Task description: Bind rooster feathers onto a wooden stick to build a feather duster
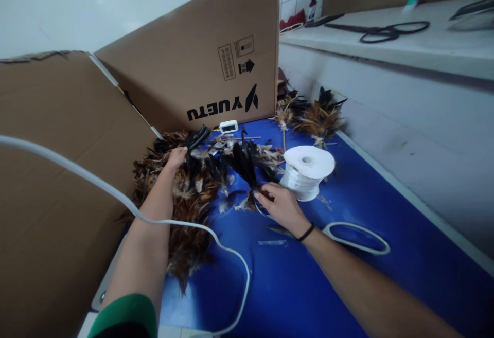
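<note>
My right hand [278, 201], with a black band at the wrist, is closed on the lower end of a bunch of black feathers [244, 163], which fans up and to the left. My left hand [177, 157] reaches over a heap of brown feathers [189, 225] and pinches a black feather tuft [198, 137]. Between the hands lie more loose black and brown feathers. Just beyond my right hand stands a spool of white ribbon [307, 171]. White-handled scissors [357, 237] lie by my right wrist, their blades partly hidden under it.
A cardboard box [162, 65] walls off the back and left. A white cable [154, 219] crosses over my left forearm. Feather bundles [318, 117] and a small white display [229, 126] lie at the back. Black scissors [380, 32] rest on a shelf at right.
</note>
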`<state>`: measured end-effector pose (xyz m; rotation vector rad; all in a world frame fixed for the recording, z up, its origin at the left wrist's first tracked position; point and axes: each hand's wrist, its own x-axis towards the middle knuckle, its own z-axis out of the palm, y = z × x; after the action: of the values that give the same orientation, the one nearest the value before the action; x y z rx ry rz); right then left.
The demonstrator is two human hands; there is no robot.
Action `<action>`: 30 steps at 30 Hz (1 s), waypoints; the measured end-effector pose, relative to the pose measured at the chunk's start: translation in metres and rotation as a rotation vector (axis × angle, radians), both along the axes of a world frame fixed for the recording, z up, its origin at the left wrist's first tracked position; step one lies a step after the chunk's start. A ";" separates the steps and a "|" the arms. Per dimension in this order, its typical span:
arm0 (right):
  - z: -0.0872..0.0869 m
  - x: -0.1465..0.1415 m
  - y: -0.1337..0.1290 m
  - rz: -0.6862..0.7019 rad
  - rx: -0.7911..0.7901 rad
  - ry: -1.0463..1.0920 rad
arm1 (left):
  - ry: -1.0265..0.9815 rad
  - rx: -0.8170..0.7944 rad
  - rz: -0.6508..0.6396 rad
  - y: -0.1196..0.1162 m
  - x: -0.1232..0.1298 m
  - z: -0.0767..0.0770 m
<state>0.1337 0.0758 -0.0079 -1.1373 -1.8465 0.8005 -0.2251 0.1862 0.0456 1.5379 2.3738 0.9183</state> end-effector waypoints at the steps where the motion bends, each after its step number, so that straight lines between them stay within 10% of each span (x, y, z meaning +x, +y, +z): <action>1: -0.001 0.000 0.000 0.002 0.006 -0.002 | -0.078 0.032 -0.024 -0.002 0.001 0.000; 16: -0.004 0.000 0.001 0.015 0.032 0.007 | -0.829 0.370 -0.144 -0.028 0.026 0.035; 25: -0.003 -0.001 0.002 0.010 -0.036 0.055 | -0.754 0.506 -0.315 -0.051 0.048 0.062; 30: -0.005 -0.002 0.002 0.026 -0.099 0.103 | -0.764 0.344 -0.382 -0.082 0.075 0.051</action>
<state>0.1321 0.0780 -0.0129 -1.1148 -1.7560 0.9572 -0.1497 0.1043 0.0967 1.3244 1.3948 1.5157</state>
